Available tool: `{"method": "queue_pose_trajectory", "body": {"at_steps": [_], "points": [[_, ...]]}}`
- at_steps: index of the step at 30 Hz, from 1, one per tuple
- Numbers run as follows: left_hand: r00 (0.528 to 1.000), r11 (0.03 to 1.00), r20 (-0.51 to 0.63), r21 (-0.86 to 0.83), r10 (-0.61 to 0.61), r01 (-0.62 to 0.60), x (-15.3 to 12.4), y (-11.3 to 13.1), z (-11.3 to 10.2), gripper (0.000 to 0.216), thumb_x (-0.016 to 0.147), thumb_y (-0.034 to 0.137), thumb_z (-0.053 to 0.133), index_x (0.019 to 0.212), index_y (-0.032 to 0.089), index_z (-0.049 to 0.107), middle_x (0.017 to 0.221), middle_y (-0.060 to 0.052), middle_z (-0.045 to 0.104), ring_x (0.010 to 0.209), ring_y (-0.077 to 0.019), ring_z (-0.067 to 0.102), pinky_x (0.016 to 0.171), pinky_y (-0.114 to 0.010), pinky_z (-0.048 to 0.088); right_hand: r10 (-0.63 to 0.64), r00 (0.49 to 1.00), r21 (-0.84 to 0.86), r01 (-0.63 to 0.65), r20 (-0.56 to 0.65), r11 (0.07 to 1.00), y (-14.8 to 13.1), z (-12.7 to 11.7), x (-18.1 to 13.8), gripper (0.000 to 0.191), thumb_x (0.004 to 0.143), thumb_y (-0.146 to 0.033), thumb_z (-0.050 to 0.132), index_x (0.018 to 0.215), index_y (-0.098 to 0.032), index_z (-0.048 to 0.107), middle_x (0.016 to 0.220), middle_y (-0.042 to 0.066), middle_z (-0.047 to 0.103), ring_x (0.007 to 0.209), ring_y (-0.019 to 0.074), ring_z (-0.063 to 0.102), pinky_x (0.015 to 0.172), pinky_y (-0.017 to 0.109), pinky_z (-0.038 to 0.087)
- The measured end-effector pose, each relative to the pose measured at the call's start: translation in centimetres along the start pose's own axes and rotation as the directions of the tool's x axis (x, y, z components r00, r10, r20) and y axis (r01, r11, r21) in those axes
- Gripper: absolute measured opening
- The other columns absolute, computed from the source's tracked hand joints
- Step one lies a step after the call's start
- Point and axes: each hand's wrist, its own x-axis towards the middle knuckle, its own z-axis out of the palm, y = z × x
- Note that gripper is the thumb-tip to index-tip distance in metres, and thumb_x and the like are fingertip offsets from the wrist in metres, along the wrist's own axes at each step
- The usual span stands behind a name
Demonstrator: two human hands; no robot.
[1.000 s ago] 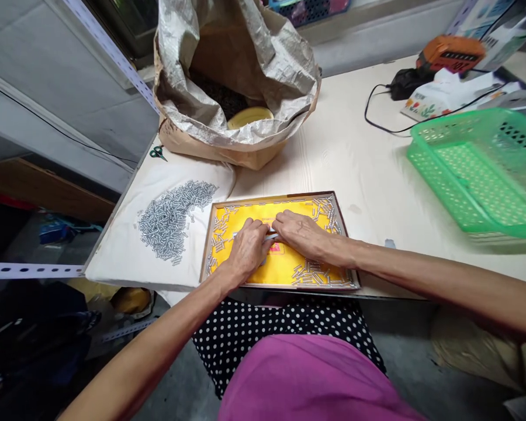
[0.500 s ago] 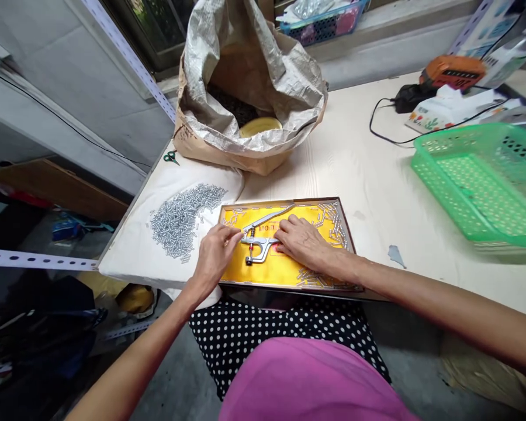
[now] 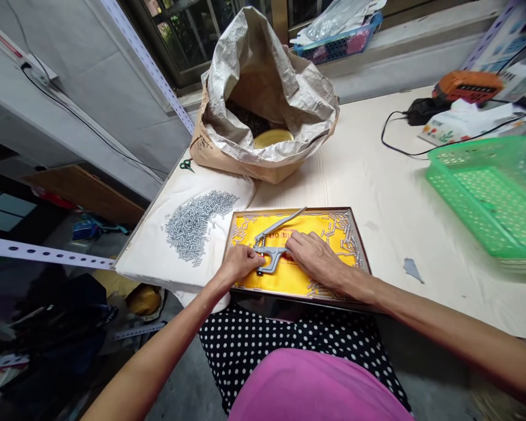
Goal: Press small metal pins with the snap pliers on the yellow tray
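Grey snap-fastener pliers (image 3: 272, 250) lie over a shallow tray (image 3: 360, 248) lined in yellow, their long upper handle raised toward the far edge. My right hand (image 3: 313, 257) is closed around the handle end of the pliers. At their jaw end, my left hand (image 3: 242, 263) has its fingers pinched together; whatever is between the fingertips is too small to make out. Small silvery metal pins (image 3: 342, 231) lie along the tray's right side and in its corners. A heap of similar pieces (image 3: 195, 225) sits on white cloth (image 3: 144, 257) left of the tray.
A large open sack (image 3: 245, 161) with a yellow bowl (image 3: 274, 138) inside stands behind the tray. Green scissors (image 3: 186, 166) lie left of it. A green basket (image 3: 464, 234), a tissue pack (image 3: 447, 126) and an orange-black device (image 3: 467, 86) are at right.
My left hand has moved down from beside the pliers' upper jaw to the lower jaw. My right hand keeps its grip. The whole view has shifted slightly.
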Motion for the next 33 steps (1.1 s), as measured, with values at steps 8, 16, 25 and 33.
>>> {"method": "queue_pose_trajectory", "body": {"at_steps": [8, 16, 25, 33], "points": [[0.977, 0.758, 0.019, 0.627, 0.212, -0.177, -3.0, -0.8, -0.5, 0.027, 0.091, 0.012, 0.043, 0.084, 0.015, 0.069, 0.098, -0.012, 0.067, 0.085, -0.0221, 0.065, 0.071, -0.03, 0.047, 0.069, 0.997, 0.055, -0.067, -0.037, 0.996, 2.3, -1.9, -1.5, 0.024, 0.103, -0.025, 0.034, 0.09, -0.019, 0.054, 0.088, 0.006, 0.057, 0.08, 0.0201, 0.049, 0.072, 0.033, 0.032], [0.965, 0.832, -0.224, 0.555, 0.139, 0.009, -3.3, -2.3, -4.6, 0.025, 0.096, 0.024, 0.043, 0.099, 0.018, 0.067, 0.102, -0.008, 0.066, 0.085, -0.0203, 0.065, 0.069, -0.028, 0.045, 0.015, 0.999, 0.015, -0.014, -0.031, 1.0, 0.5, -0.9, -2.4, 0.024, 0.103, -0.028, 0.036, 0.088, -0.021, 0.053, 0.086, 0.005, 0.057, 0.078, 0.0207, 0.049, 0.072, 0.035, 0.033], [0.863, 0.882, -0.494, 0.354, -0.106, 0.31, 4.9, -6.4, -7.7, 0.031, 0.093, 0.036, 0.051, 0.082, 0.012, 0.069, 0.092, -0.014, 0.07, 0.085, -0.0251, 0.064, 0.068, -0.03, 0.04, 0.027, 0.999, -0.037, -0.028, -0.024, 0.999, 0.2, 0.9, -2.9, 0.02, 0.101, -0.028, 0.042, 0.088, -0.02, 0.055, 0.086, 0.005, 0.059, 0.079, 0.0218, 0.052, 0.073, 0.035, 0.036], [0.837, 0.986, -0.526, -0.02, -0.151, 0.166, 6.5, -8.4, -7.8, 0.014, 0.08, 0.021, 0.06, 0.068, 0.016, 0.065, 0.076, -0.006, 0.067, 0.078, -0.0201, 0.062, 0.068, -0.027, 0.041, 0.043, 0.999, 0.05, -0.044, 0.022, 0.998, 0.0, -1.2, -2.6, 0.017, 0.098, -0.031, 0.049, 0.096, -0.018, 0.061, 0.088, 0.007, 0.063, 0.079, 0.0219, 0.057, 0.07, 0.035, 0.043]]}}
